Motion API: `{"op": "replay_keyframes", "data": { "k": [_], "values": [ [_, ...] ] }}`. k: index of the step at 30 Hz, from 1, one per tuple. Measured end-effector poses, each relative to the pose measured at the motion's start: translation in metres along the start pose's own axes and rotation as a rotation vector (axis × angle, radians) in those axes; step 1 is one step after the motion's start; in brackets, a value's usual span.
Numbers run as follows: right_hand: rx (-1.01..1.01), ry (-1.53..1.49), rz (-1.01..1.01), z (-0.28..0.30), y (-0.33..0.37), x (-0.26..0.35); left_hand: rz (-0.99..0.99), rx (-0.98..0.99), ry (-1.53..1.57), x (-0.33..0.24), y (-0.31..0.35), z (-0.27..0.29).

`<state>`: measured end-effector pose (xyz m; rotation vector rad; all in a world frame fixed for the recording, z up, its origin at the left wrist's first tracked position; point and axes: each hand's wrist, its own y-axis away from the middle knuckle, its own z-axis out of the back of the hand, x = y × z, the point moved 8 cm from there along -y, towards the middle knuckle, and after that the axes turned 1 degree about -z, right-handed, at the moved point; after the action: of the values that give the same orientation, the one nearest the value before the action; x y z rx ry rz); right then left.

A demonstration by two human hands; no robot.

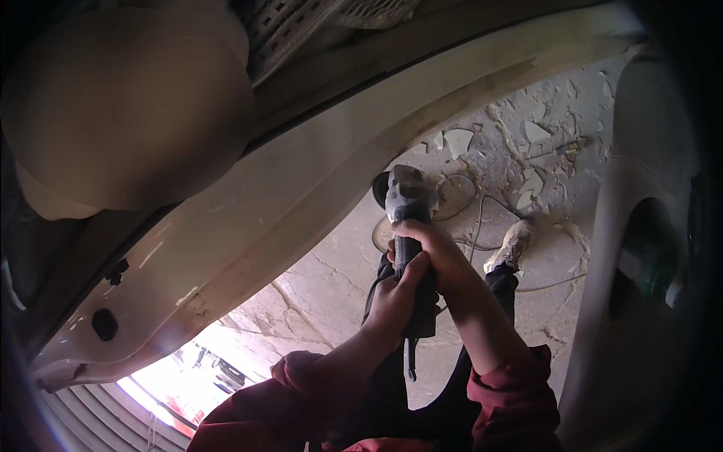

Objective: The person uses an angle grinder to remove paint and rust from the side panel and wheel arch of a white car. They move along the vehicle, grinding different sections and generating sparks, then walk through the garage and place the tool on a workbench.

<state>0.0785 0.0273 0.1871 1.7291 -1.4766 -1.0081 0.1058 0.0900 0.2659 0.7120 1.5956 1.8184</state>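
Both my hands are closed round an angle grinder [410, 197] with a grey metal head and a dark body. My left hand [393, 301] wraps the rear of the body, and my right hand [424, 239] grips it farther forward, just behind the head. A dark round disc [381, 187] at the left of the head is close to the lower edge of a pale car sill [301, 162]; I cannot tell whether they touch. The grinder's cord [411, 361] hangs from its rear end.
Broken pale flakes [458, 141] and debris lie on the cracked concrete floor [324, 286]. A loose cable [482, 218] loops near my shoe [512, 247]. At the right stands a pale panel [602, 331] with a bottle in its pocket. A rounded beige shape [128, 113] fills the upper left.
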Motion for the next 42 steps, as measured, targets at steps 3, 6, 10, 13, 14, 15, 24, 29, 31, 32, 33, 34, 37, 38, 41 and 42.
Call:
{"op": "replay_keyframes", "data": {
  "k": [3, 6, 10, 13, 14, 15, 24, 29, 31, 32, 33, 34, 37, 38, 41, 42],
  "values": [
    [0.029, 0.026, 0.001, -0.005, 0.006, 0.002, 0.005, -0.020, 0.002, 0.001, 0.006, -0.001],
    [0.027, 0.037, 0.004, -0.005, 0.005, 0.007, -0.023, 0.003, 0.015, -0.003, 0.005, -0.004],
    [0.000, 0.044, -0.011, -0.002, -0.005, 0.009, -0.005, 0.015, 0.047, -0.002, -0.004, -0.005],
    [-0.027, 0.046, 0.017, 0.002, -0.013, 0.012, -0.002, 0.034, 0.083, 0.001, -0.015, -0.004],
    [-0.034, 0.074, 0.037, 0.003, -0.016, 0.012, -0.003, 0.040, 0.086, 0.002, -0.020, -0.003],
    [-0.036, 0.096, 0.045, 0.004, -0.018, 0.012, 0.002, 0.059, 0.098, 0.004, -0.024, -0.002],
    [-0.157, 0.350, 0.237, 0.020, -0.046, 0.011, -0.037, 0.238, 0.212, 0.028, -0.063, 0.008],
    [-0.191, 0.420, 0.346, 0.025, -0.051, 0.012, -0.168, 0.330, 0.168, 0.034, -0.087, 0.010],
    [-0.214, 0.433, 0.332, 0.026, -0.051, 0.010, -0.156, 0.357, 0.196, 0.041, -0.094, 0.010],
    [-0.226, 0.472, 0.373, 0.026, -0.050, 0.014, -0.156, 0.378, 0.215, 0.043, -0.096, 0.009],
    [-0.239, 0.510, 0.414, 0.025, -0.048, 0.017, -0.155, 0.400, 0.235, 0.045, -0.098, 0.008],
    [-0.258, 0.545, 0.424, 0.025, -0.047, 0.019, -0.141, 0.428, 0.253, 0.048, -0.099, 0.006],
    [-0.262, 0.565, 0.478, 0.024, -0.044, 0.028, -0.125, 0.448, 0.260, 0.053, -0.107, 0.002],
    [-0.257, 0.582, 0.487, 0.024, -0.043, 0.030, -0.114, 0.451, 0.280, 0.055, -0.110, 0.001],
    [-0.249, 0.607, 0.511, 0.026, -0.041, 0.034, -0.148, 0.464, 0.336, 0.055, -0.118, -0.008],
    [-0.263, 0.609, 0.513, 0.028, -0.041, 0.035, -0.177, 0.452, 0.345, 0.054, -0.120, -0.009]
  ]
}}
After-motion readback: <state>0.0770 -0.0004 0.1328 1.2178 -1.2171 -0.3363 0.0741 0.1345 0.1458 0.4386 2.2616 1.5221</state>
